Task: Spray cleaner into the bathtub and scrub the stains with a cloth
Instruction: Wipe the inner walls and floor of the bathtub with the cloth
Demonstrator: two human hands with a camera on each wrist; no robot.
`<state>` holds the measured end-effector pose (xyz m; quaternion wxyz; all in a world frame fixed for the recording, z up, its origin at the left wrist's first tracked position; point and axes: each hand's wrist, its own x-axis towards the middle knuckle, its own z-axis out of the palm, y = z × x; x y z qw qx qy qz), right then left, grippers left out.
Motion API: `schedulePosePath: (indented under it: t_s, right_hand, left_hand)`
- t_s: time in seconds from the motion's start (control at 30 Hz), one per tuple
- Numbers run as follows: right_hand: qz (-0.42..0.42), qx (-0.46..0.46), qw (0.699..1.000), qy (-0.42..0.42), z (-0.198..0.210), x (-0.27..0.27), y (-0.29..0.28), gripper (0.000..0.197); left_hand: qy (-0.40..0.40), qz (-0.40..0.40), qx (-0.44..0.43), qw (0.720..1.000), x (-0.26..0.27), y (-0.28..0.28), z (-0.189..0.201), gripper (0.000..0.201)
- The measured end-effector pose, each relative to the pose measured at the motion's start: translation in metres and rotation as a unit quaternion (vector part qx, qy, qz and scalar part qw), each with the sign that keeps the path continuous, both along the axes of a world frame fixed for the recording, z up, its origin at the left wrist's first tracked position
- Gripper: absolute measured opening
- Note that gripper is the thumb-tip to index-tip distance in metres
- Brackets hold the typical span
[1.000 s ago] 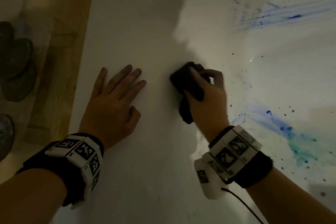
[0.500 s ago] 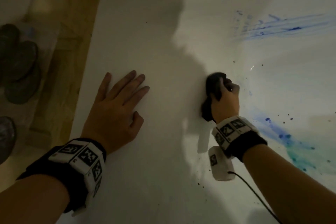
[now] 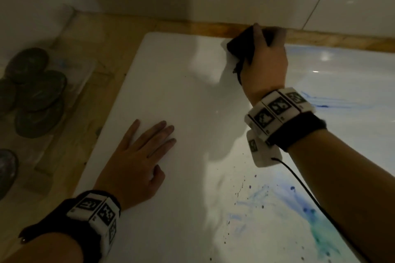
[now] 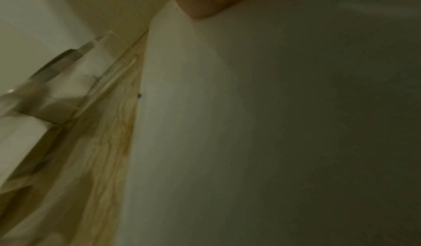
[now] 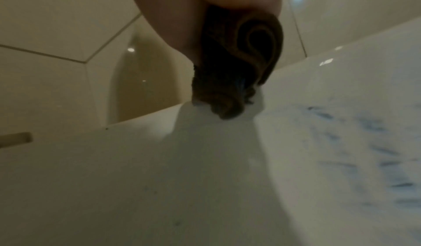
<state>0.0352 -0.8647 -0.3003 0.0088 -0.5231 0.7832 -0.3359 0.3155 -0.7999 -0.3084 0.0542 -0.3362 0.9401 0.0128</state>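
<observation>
L hand [image 3: 136, 162] flat, fingers straight, holding nothing, just bracing on tub rim [image 3: 171, 83] | R hand [image 3: 264, 64] curled tight round dark cloth [image 3: 240, 46], wadded under fingertips at far rim | cloth prob soft, light, squishy, so bunch the middle | blue stains [image 3: 299, 205] R of wrist, untouched

dark bunched cloth [image 3: 241, 46] at far rim of white bathtub [image 3: 181, 96], blue stains [image 3: 299, 205] near side.
</observation>
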Motion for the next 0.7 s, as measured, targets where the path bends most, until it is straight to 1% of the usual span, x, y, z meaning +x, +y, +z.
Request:
schedulePosePath:
  t_s: [0.03,0.07,0.1,0.17,0.23,0.27,0.33,0.4,0.43,0.47,0.5,0.57,0.6,0.63,0.67,0.7]
  right_hand:
    - [0.003,0.040,0.999,0.008,0.001,0.003,-0.009,0.049]
    - [0.018,0.061,0.998,0.008,0.001,0.010,-0.016,0.047]
    - [0.052,0.066,0.996,0.000,0.003,0.021,-0.020,0.045]
    - [0.153,0.074,0.985,0.009,-0.001,0.052,-0.019,0.042]
    - [0.260,0.048,0.964,0.029,-0.012,0.080,-0.006,0.043]
    - [0.295,0.040,0.954,0.015,-0.018,0.086,0.002,0.045]
    - [0.339,0.043,0.940,-0.008,-0.030,0.083,0.019,0.045]
    - [0.376,0.060,0.925,-0.008,-0.033,0.066,0.033,0.039]
    - [0.377,0.058,0.924,-0.009,-0.030,0.055,0.040,0.036]
    - [0.362,0.040,0.931,-0.009,-0.025,0.044,0.044,0.033]
    - [0.328,0.014,0.945,-0.013,-0.017,0.034,0.044,0.031]
    - [0.210,-0.021,0.976,-0.044,-0.001,0.016,0.031,0.034]
    - [0.152,-0.019,0.987,-0.051,0.005,0.009,0.020,0.037]
    - [0.116,-0.004,0.992,-0.049,0.009,0.005,0.009,0.040]
    - [0.106,0.018,0.994,-0.033,0.012,0.005,0.000,0.040]
    - [0.121,0.040,0.992,-0.006,0.012,0.010,-0.007,0.039]
  left_hand:
    - [0.001,0.000,0.001,1.000,0.000,-0.001,0.000,0.056]
    - [0.001,0.000,0.003,1.000,-0.001,-0.001,0.001,0.056]
    - [-0.003,0.001,0.006,1.000,-0.001,-0.001,0.001,0.056]
    - [-0.010,0.003,0.009,1.000,0.000,-0.001,0.002,0.056]
    - [-0.009,0.007,0.013,1.000,0.000,0.000,0.001,0.056]
    - [-0.008,0.008,0.013,1.000,0.001,0.000,0.000,0.056]
    - [-0.004,0.008,0.014,1.000,0.001,0.000,0.000,0.056]
    - [0.000,0.004,0.016,1.000,0.002,-0.001,0.001,0.056]
    - [0.002,0.003,0.016,1.000,0.002,-0.002,0.001,0.056]
    - [0.003,0.003,0.015,1.000,0.002,-0.002,0.002,0.056]
    - [0.004,0.003,0.014,1.000,0.001,-0.002,0.002,0.056]
    - [0.005,0.004,0.013,1.000,0.001,-0.002,0.002,0.056]
    - [0.002,0.003,0.014,1.000,0.001,-0.002,0.002,0.056]
    - [-0.002,0.003,0.015,1.000,0.001,-0.002,0.002,0.056]
    - [-0.005,0.004,0.016,1.000,0.001,-0.002,0.002,0.056]
    - [-0.009,0.003,0.017,1.000,0.001,-0.002,0.002,0.056]
